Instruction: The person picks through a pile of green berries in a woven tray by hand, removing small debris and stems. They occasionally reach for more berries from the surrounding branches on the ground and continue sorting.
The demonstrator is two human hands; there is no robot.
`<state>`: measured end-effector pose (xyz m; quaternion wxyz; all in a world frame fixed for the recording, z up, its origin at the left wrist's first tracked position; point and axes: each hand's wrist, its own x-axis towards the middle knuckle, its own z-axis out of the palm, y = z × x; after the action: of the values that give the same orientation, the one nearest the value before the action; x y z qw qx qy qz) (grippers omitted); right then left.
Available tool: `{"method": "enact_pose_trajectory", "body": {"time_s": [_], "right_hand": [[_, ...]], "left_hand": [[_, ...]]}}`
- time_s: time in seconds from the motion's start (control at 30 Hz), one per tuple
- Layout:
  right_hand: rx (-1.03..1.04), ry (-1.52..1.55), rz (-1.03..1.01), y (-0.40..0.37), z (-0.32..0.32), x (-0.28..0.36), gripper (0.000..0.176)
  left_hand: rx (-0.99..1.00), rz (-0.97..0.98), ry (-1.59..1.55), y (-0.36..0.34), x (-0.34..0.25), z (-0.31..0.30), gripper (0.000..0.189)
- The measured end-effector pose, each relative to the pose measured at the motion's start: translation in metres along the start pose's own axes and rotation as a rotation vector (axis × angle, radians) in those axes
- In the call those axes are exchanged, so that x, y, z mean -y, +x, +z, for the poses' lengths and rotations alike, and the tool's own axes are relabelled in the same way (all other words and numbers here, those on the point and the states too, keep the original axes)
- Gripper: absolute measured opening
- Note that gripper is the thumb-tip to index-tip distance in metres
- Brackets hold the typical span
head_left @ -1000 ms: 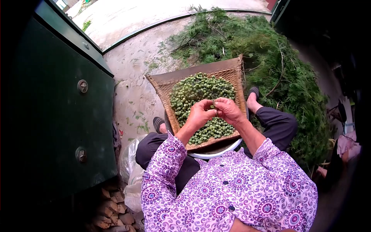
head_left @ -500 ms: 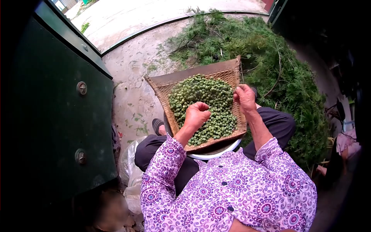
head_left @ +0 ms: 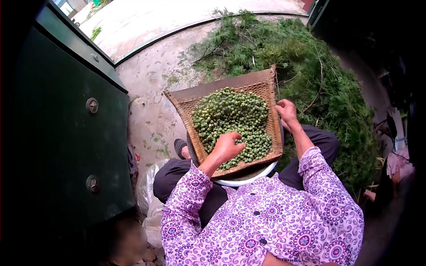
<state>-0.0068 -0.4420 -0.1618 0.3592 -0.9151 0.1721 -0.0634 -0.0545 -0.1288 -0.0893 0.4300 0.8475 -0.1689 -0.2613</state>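
Observation:
A square woven tray (head_left: 182, 106) with a flat board along its far edge holds a heap of small green seed cones (head_left: 230, 111). Low over the near part of the heap is my left hand (head_left: 227, 147), its thumb and forefinger curved and a little apart; nothing shows between them. Just outside the tray's right edge, my right hand (head_left: 288, 113) has its fingers bent together, and whatever they may hold is too small or hidden to make out. Beneath the tray shows the white rim of a basin (head_left: 248, 178), between my knees.
Cut green conifer branches (head_left: 328, 88) lie in a large pile from ahead round to the right. On the left stands a dark green metal door (head_left: 66, 128). A clear plastic bag (head_left: 151, 190) lies beside my left knee. Leaf scraps (head_left: 157, 142) dot the concrete floor.
My right hand has moved from the tray's right edge outward and slightly down. My left hand has dropped lower over the cones, and its thumb and forefinger have parted.

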Motion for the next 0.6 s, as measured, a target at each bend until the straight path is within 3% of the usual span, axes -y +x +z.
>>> {"method": "enact_pose_trajectory", "body": {"time_s": [0.1, 0.27, 0.37, 0.5, 0.6], "right_hand": [[0.109, 0.001, -0.209, 0.003, 0.04, 0.028, 0.023], [0.156, -0.241, -0.445, 0.024, 0.097, 0.033, 0.02], [0.201, -0.422, -0.292, 0.025, 0.111, 0.041, 0.021], [0.116, -0.36, -0.279, 0.029, 0.116, 0.031, 0.008], [0.157, -0.199, -0.315, 0.036, 0.106, 0.014, 0.013]], "left_hand": [[0.152, -0.017, -0.069, -0.007, -0.005, -0.003, 0.041], [0.14, 0.037, -0.066, -0.012, -0.002, -0.01, 0.039], [0.178, 0.053, -0.101, -0.013, 0.006, -0.01, 0.038], [0.138, 0.109, -0.063, -0.014, 0.009, -0.011, 0.037], [0.174, 0.063, -0.065, -0.014, 0.002, -0.015, 0.037]]}}
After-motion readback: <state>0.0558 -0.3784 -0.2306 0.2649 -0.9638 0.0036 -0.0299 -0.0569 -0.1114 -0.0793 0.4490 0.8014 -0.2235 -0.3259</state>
